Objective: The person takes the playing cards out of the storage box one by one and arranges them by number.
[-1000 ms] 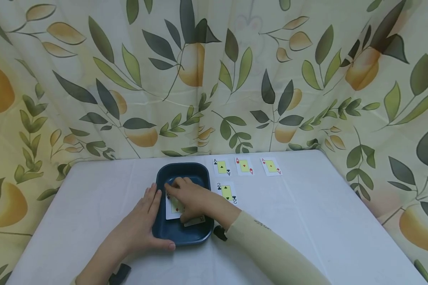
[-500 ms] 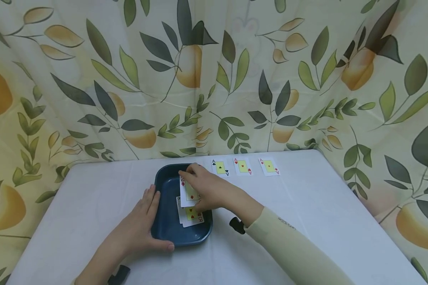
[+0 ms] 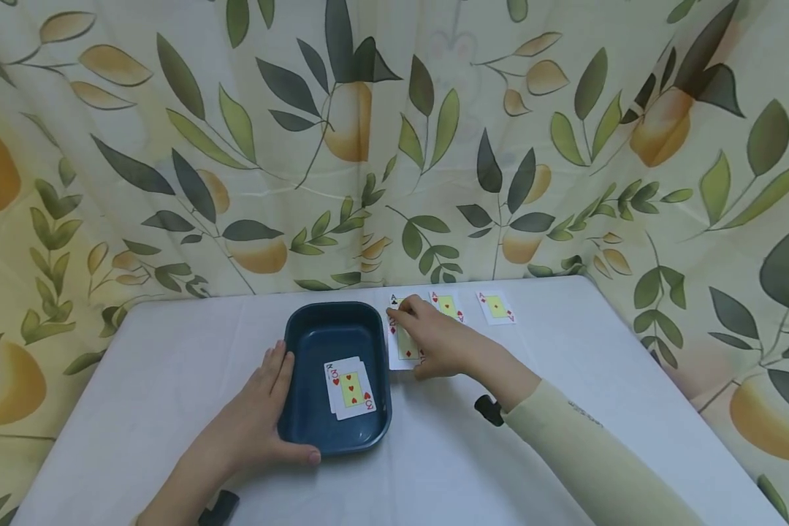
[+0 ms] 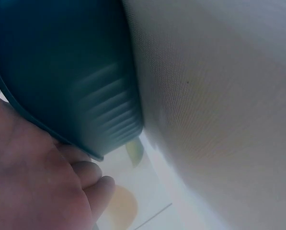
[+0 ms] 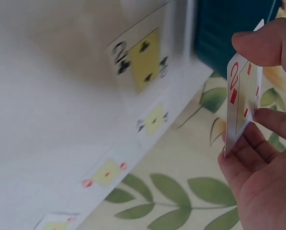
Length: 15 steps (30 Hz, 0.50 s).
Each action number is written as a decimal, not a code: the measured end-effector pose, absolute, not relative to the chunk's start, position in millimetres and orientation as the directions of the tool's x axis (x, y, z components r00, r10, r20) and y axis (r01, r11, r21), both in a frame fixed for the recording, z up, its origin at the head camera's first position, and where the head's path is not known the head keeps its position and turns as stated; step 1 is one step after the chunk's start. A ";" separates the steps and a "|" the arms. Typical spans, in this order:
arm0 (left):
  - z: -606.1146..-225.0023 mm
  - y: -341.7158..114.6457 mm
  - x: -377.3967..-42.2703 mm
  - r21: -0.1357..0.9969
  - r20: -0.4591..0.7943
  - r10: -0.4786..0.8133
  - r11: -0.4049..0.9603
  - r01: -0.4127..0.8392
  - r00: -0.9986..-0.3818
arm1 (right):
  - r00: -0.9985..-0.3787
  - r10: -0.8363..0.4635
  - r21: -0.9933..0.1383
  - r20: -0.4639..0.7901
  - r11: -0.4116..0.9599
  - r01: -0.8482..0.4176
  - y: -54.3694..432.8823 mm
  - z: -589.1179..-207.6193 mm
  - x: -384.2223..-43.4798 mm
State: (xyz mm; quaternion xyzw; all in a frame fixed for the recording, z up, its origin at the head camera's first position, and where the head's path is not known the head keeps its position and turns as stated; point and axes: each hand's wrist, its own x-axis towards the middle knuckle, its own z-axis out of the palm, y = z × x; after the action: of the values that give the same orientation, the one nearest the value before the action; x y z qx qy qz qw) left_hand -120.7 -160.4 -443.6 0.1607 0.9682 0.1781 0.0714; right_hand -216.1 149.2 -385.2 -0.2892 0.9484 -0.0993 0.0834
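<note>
My right hand (image 3: 437, 337) pinches a two of diamonds (image 5: 241, 103) between thumb and fingers, above the table just right of the tray. Below it lies a two of clubs (image 5: 145, 64), hidden in the head view. An ace of clubs (image 3: 394, 299) is partly covered by the held card, with an ace of hearts (image 3: 446, 304) and an ace of diamonds (image 3: 496, 308) in line to its right. With straight fingers, my left hand (image 3: 253, 409) rests against the left side of the dark blue tray (image 3: 335, 332), thumb at its front corner. Inside, a hearts card (image 3: 351, 391) overlaps another card.
A white cloth (image 3: 598, 431) covers the table. Behind it hangs a curtain (image 3: 434, 183) printed with leaves and fruit. Dark straps (image 3: 489, 410) show at both wrists.
My right hand has lifted the two of diamonds out of the tray and carried it rightward past the rim. The stacked cards inside are uncovered; my left hand stays put.
</note>
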 end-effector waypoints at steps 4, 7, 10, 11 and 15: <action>-443.1 -160.9 -120.1 0.365 -0.081 0.339 0.885 0.289 -0.937 | -0.833 -0.543 -0.238 -0.108 0.828 -0.508 165.8 -387.8 -216.8; -442.1 -161.3 -120.0 0.369 -0.083 0.337 0.885 0.285 -0.938 | -0.839 -0.533 -0.248 -0.109 0.832 -0.496 176.1 -388.2 -217.0; -441.8 -161.6 -120.2 0.371 -0.089 0.335 0.885 0.281 -0.938 | -0.846 -0.520 -0.253 -0.121 0.840 -0.480 185.4 -389.8 -218.1; -442.1 -161.6 -120.3 0.368 -0.093 0.336 0.886 0.281 -0.937 | -0.845 -0.520 -0.253 -0.126 0.840 -0.480 188.3 -390.8 -218.8; -443.1 -161.3 -120.0 0.365 -0.103 0.333 0.889 0.276 -0.937 | -0.848 -0.511 -0.234 -0.144 0.850 -0.472 199.2 -395.3 -222.3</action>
State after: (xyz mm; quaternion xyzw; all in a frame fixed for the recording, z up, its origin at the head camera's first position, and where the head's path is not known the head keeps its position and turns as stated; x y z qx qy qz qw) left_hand -120.0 -161.3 -443.1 0.1570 0.9685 0.1752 0.0814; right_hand -222.3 199.2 -395.3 -0.2568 0.9564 -0.0954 0.1011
